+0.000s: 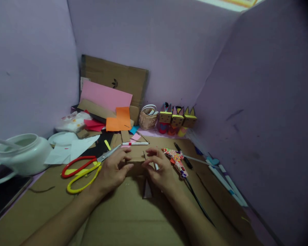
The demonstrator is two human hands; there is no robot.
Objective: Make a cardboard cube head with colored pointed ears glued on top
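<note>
Between my hands sits a small folded piece of cardboard point(136, 164), box-like, with a flat top and a darker front side. My left hand point(115, 167) grips its left end, thumb in front and fingers behind. At the right end, my right hand point(160, 169) is closed in a pinch on the cardboard's edge, where a thin flap stands up. Part of a white stick shows behind the right fingers. Just below lies a narrow dark cardboard strip point(147, 190). A red-and-white marker point(135, 144) rests beyond the piece.
Scissors point(82, 167) with red and yellow handles lie left. A patterned glue gun point(177, 160) with its cord and a black pen point(183, 155) are right. A white pot point(25, 153) stands far left. Behind are coloured papers point(105, 95), a basket point(148, 118) and decorated cups point(177, 119).
</note>
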